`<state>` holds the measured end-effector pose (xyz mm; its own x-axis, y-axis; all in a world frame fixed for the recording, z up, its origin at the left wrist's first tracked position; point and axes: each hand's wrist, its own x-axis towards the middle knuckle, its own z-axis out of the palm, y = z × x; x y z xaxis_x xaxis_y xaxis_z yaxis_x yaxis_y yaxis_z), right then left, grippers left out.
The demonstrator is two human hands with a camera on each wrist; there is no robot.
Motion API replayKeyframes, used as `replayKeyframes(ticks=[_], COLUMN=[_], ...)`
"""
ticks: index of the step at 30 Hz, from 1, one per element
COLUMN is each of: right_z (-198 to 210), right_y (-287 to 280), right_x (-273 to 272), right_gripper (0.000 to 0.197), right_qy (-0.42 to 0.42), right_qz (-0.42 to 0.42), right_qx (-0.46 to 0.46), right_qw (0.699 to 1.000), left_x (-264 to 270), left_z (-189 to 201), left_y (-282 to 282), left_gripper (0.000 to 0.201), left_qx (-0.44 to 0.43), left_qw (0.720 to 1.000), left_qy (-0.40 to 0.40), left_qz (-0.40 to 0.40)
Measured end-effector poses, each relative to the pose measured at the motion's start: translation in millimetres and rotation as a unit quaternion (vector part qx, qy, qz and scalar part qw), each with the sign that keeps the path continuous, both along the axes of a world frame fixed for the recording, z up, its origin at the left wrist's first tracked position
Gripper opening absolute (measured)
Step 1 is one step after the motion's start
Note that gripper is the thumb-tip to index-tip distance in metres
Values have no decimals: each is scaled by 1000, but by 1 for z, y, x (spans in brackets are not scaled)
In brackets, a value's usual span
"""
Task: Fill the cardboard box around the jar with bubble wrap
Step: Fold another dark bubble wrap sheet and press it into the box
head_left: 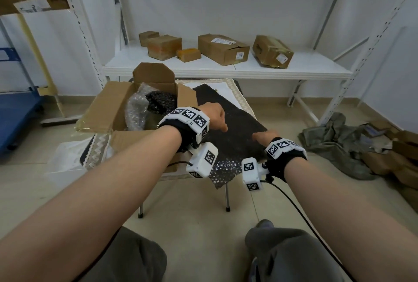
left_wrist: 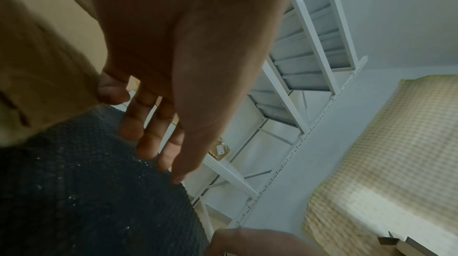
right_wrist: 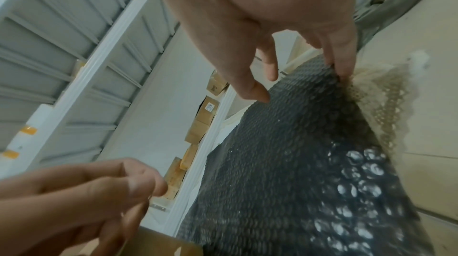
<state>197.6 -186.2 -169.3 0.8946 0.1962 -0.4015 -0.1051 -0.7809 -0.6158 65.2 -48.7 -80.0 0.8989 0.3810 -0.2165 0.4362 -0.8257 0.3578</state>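
Observation:
The open cardboard box [head_left: 106, 110] stands on the left of a small table, with clear bubble wrap [head_left: 135, 110] and black bubble wrap [head_left: 160, 100] stuffed inside. I cannot make out the jar under the wrap. A black bubble wrap sheet [head_left: 235, 128] [left_wrist: 86, 182] [right_wrist: 285, 162] lies flat to the right of the box. My left hand [head_left: 216, 119] [left_wrist: 158, 152] hovers over the sheet with fingers nearly straight, holding nothing. My right hand [head_left: 263, 137] [right_wrist: 297, 80] reaches down at the sheet's right edge; its fingertips [right_wrist: 343, 72] touch that edge and the thumb stays apart.
A lace-edged cloth [head_left: 245, 103] covers the table under the sheet. Behind it a white shelf [head_left: 203, 68] carries several cardboard parcels [head_left: 222, 48]. Crumpled cloth and cardboard [head_left: 339, 143] lie on the floor at right. A blue cart [head_left: 15, 112] stands at left.

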Motion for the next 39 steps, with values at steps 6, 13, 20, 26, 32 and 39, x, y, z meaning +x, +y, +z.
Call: replayKeyframes(ticks=[6,13,20,26,32,39], right_z=[3,-8,-5,12,0,-21], right_y=[-15,-24,-12,-15,-36,-47], right_x=[-4,8,25,-1,-3,15], right_gripper=[22,46,21,19,38,13], right_qy=[16,63,18,-51,-57,2], right_qz=[1,-18,-51,-271,-335,-322], right_qx=[2,180,275,381,342,374], right_qw=[1000,981,960,882,876,870], left_x=[1,5,11,5,-4,-12], left_z=[-5,-23,-47,-59,-70,-77], left_y=[-2,-27,-56,-53,-43,-45], left_gripper=[36,72,42,17,13,28], left_qx=[22,63,46,2,-116,-213], left_qw=[999,993,998,999,991,971], left_qy=[35,96,46,-46,-67,-104], left_qz=[23,3,-17,-5,6,-6])
